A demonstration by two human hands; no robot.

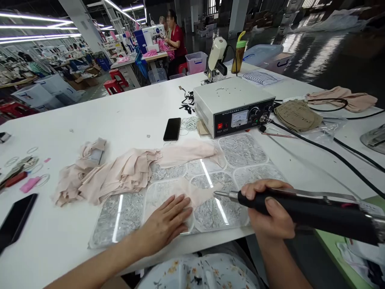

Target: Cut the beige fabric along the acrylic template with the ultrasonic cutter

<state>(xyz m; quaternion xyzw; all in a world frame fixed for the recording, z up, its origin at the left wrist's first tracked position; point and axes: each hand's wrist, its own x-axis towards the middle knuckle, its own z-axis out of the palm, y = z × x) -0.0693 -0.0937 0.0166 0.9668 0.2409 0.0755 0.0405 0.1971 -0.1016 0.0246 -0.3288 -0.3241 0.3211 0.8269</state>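
Observation:
My left hand (pixel 168 222) lies flat, fingers stretched, on a thin pale pink fabric piece (pixel 200 196). Beneath the fabric is a grey marbled glass plate (pixel 123 216) with rounded white outlines. In my right hand (pixel 270 214) is a black ultrasonic handpiece (pixel 313 212), its fingers wrapped round the body. The pointed metal tip (pixel 222 194) reaches the fabric's narrow right end; whether it touches, I cannot tell. Behind my left hand lie a layered stack of pink fabric pieces (pixel 126 172) and another flat pink piece (pixel 189 153).
A control box (pixel 234 104) with a dial stands at the back, its black cable (pixel 325 148) running right. Around are a phone (pixel 172 129), another phone (pixel 18 218), brown fabric pieces (pixel 297 115), a bottle (pixel 239 56) and a round-blade cutter (pixel 217 56). People sew in the background.

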